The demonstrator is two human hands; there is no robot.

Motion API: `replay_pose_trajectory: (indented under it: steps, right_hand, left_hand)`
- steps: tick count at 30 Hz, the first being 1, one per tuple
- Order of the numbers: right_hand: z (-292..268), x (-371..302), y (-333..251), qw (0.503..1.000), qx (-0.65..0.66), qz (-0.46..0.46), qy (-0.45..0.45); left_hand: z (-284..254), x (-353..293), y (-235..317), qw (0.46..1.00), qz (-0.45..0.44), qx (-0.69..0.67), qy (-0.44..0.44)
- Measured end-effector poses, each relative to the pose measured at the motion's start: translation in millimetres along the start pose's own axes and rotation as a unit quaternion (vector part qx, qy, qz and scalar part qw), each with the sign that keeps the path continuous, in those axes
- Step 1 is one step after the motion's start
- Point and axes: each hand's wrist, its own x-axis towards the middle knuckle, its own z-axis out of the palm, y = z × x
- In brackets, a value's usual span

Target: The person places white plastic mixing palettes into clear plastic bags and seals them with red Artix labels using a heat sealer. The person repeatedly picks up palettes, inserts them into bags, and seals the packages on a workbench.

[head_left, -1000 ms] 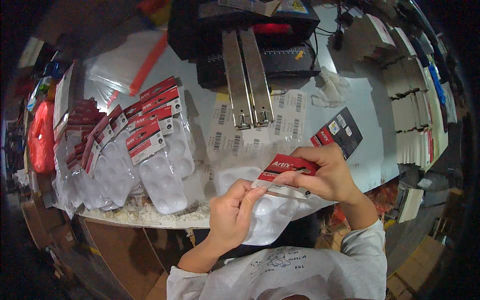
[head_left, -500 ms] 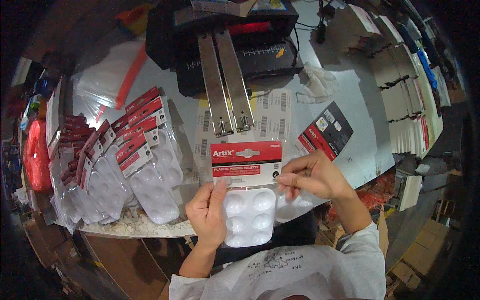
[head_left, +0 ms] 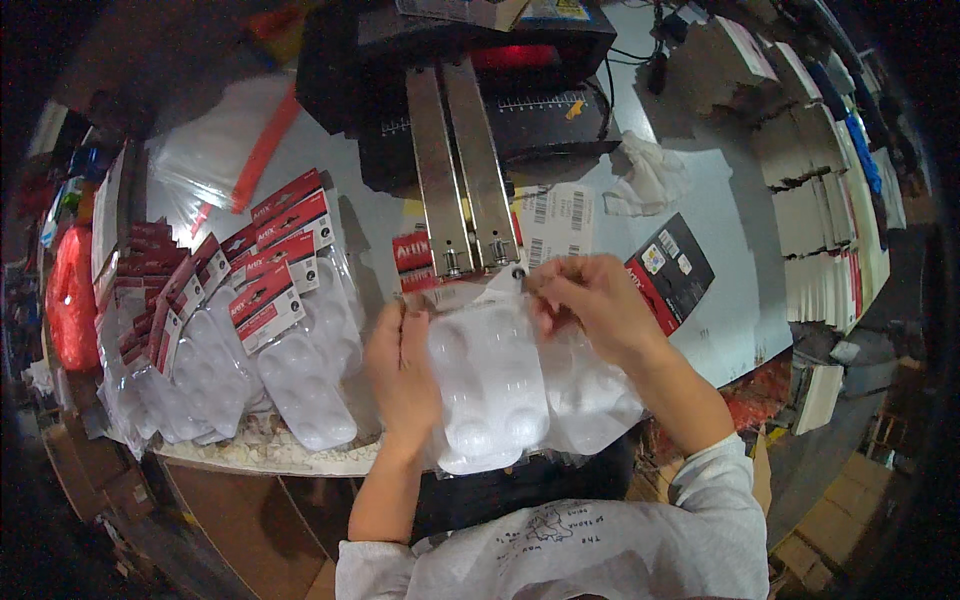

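A white plastic paint palette [head_left: 488, 385] in a clear bag lies before me, its red and white header card [head_left: 414, 258] pushed under the two metal arms [head_left: 470, 190] of a black machine. Those arms hide the middle of the card. My left hand [head_left: 402, 365] grips the left edge of the pack just below the card, thumb on top. At the card's right corner, my right hand [head_left: 595, 305] pinches the edge with curled fingers. Another white palette [head_left: 592, 395] lies partly beneath my right forearm.
Several carded palettes [head_left: 310, 370] are heaped at the left, with clear bags [head_left: 205, 150] behind them. A black-backed card [head_left: 672, 270] and a crumpled white tissue [head_left: 645, 175] lie to the right. Stacked cards [head_left: 815, 200] line the far right. Label sheets [head_left: 560, 225] sit beneath the arms.
Both hands have moved the palette pack away from me, and its header card has gone from in front of the metal arms to under them.
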Motion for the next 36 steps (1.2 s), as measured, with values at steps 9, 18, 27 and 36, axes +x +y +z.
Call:
replay_pose_trajectory:
  steps: [9, 18, 27, 36]
  right_hand:
    - [-9.4, 8.4, 5.4, 0.992, -0.103, -0.075, -0.026]
    - [-89.6, -38.8, 31.5, 0.739, -0.558, -0.154, 0.344]
    - [-78.2, -39.6, 69.5, 0.635, -0.641, -0.196, 0.384]
    - [-38.4, -74.7, -5.7, 0.905, -0.132, -0.302, 0.271]
  left_hand:
    - [1.2, 10.9, -12.7, 1.0, -0.011, 0.002, -0.002]
    - [-110.9, 5.5, 14.8, 0.815, 0.177, 0.502, 0.227]
    - [30.8, -46.0, 1.6, 0.915, 0.248, 0.308, -0.078]
    - [-5.2, -56.5, 20.8, 0.975, -0.013, -0.148, -0.163]
